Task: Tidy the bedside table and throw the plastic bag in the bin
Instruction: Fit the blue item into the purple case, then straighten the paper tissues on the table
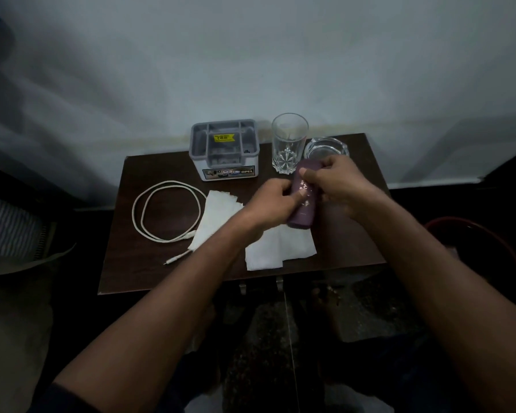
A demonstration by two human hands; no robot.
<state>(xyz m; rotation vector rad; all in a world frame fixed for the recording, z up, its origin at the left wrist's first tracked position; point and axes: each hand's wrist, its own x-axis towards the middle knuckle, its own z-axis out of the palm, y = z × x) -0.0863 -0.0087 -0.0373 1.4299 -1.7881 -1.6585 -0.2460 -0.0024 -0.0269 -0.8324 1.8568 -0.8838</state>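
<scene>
Fingers of both hands closed on the purple bottle [303,201]: left hand [273,204] at its lower body, right hand [337,183] at the cap end. Bottle held over the table [149,263], long axis pointing away toward the glass [289,143] and ashtray [325,149]. Organizer [224,149] back-left, tissues [277,248] underneath, cable [164,213] left. Bin [489,242] right. Can't see a plastic bag.

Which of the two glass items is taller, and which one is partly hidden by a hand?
The drinking glass is taller, standing upright beside the grey organizer box. The low glass ashtray to its right is the one partly hidden, behind the right hand.
</scene>
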